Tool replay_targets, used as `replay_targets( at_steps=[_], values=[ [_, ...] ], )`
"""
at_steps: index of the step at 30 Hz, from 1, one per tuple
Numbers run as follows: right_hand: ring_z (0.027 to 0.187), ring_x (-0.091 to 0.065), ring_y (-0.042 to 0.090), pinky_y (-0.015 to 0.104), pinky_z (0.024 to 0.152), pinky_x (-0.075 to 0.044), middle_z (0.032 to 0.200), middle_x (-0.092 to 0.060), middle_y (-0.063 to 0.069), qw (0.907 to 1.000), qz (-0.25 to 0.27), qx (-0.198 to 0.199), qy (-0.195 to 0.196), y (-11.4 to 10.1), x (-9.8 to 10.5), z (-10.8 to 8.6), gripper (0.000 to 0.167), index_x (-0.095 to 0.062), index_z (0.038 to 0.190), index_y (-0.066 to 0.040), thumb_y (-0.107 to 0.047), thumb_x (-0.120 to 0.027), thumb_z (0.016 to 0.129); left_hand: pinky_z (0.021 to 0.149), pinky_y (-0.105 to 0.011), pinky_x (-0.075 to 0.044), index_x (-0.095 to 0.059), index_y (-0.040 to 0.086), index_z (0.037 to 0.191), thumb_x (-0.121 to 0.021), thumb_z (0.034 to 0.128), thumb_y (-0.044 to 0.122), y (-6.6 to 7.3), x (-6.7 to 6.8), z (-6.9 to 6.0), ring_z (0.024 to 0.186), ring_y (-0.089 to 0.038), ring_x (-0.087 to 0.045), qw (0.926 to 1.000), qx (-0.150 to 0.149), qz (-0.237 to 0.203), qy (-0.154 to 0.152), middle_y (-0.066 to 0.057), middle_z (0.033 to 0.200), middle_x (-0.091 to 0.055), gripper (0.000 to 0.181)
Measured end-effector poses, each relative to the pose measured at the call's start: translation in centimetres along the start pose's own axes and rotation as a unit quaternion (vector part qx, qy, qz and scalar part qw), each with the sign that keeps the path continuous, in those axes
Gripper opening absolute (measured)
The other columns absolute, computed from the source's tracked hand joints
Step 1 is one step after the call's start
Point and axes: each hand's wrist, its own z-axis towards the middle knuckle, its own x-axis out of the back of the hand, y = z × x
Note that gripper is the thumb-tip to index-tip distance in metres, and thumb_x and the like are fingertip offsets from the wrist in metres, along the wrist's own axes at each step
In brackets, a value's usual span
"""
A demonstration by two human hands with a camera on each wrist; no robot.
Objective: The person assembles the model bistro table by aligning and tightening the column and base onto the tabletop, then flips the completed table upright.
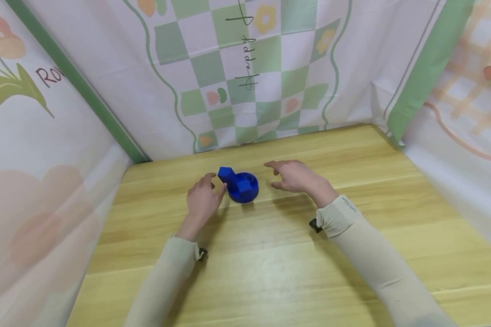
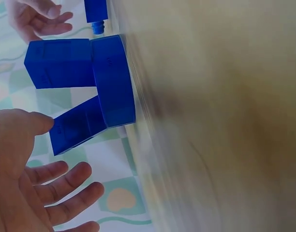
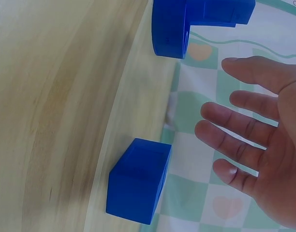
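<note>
A round blue base point(image 1: 248, 197) stands on the table with blue blocks rising from it, one of them a tilted block point(image 1: 226, 174). My left hand point(image 1: 203, 197) is just left of it, fingers spread and loosely bent. In the left wrist view the thumb tip meets the edge of the tilted block point(image 2: 80, 125); I cannot tell whether they touch. Right of the base hovers my right hand point(image 1: 296, 176), fingers apart and holding nothing. A separate blue block point(image 3: 138, 181) shows in the right wrist view; in the left wrist view a blue piece point(image 2: 96, 9) has a ridged end.
The wooden table point(image 1: 266, 263) extends around the hands. A printed cloth point(image 1: 237, 68) with green and white checks hangs at its back edge, with more patterned cloth point(image 1: 37, 204) on the left and on the right.
</note>
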Motion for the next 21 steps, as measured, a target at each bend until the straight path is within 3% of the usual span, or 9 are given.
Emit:
replay_targets(
  at_steps=[7, 21],
  values=[
    [0.106, -0.068, 0.030, 0.049, 0.094, -0.054, 0.122, -0.069, 0.015, 1.0000, -0.004, 0.003, 0.001, 0.1, 0.0, 0.1, 0.065, -0.043, 0.149, -0.008, -0.028, -0.070, 0.093, 0.075, -0.044, -0.055, -0.058, 0.013, 0.131, -0.062, 0.0957, 0.047, 0.0, 0.3, -1.2, 0.091, -0.027, -0.067, 0.9995, -0.028, -0.005, 0.011, -0.008, 0.103, -0.072, 0.049],
    [0.105, -0.068, 0.031, 0.050, 0.093, -0.054, 0.119, -0.070, 0.015, 0.9999, -0.011, -0.010, 0.005, 0.7, 0.1, -0.1, 0.066, -0.043, 0.149, -0.007, -0.027, -0.070, 0.093, 0.081, -0.041, -0.055, -0.060, 0.011, 0.130, -0.062, 0.0964, 0.047, 2.0, 0.0, -2.4, 0.096, -0.024, -0.065, 0.9957, -0.092, 0.005, -0.004, -0.006, 0.106, -0.068, 0.048]
  ],
)
